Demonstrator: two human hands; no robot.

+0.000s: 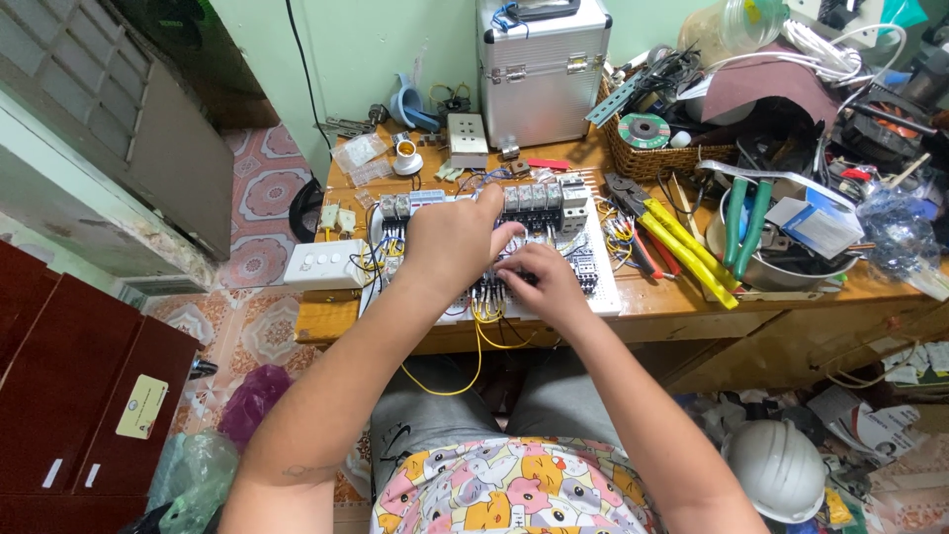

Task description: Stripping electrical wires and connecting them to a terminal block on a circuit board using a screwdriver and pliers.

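Note:
A white perforated panel (603, 287) with grey breakers and coloured wires lies on the wooden bench (692, 302). My left hand (450, 237) rests over the panel's middle, its index finger reaching up to the row of breakers (539, 198). My right hand (539, 277) lies just below it, fingertips pinched at small black terminals and yellow wires (486, 314) near the panel's front edge. Whether the fingers hold a wire is hidden. A yellow wire (457, 386) loops down off the bench edge.
Yellow-handled cutters (687, 247) and green-handled pliers (746, 222) lie to the right, by a wicker basket (662, 158) of clutter. A metal case (542, 69) stands behind. A white switch box (324, 263) sits left. A white helmet (776, 465) rests on the floor.

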